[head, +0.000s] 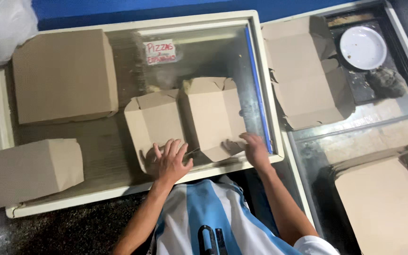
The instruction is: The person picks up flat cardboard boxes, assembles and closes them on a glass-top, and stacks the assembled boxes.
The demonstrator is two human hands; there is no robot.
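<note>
At frame centre, on the freezer lid [260, 85], the half-folded cardboard box [187, 120] lies with its long axis left-right, the left hand [170, 160] spread flat on its lower-left flap, the right hand [255, 150] gripping its lower-right corner.

A half-folded cardboard box [187, 120] lies on the glass lid of a chest freezer [263, 94], near its front edge, with the left hand [170, 161] flat on the box's left half and the right hand [256, 150] touching its right front corner. Two closed boxes sit further left on the lid, one [64, 75] behind the other [27, 171]. To the right, on a second freezer, an unfolded box [303, 75] lies behind a stack of flat cardboard [383, 208], with a plate [363, 47] in the far right corner.
</note>
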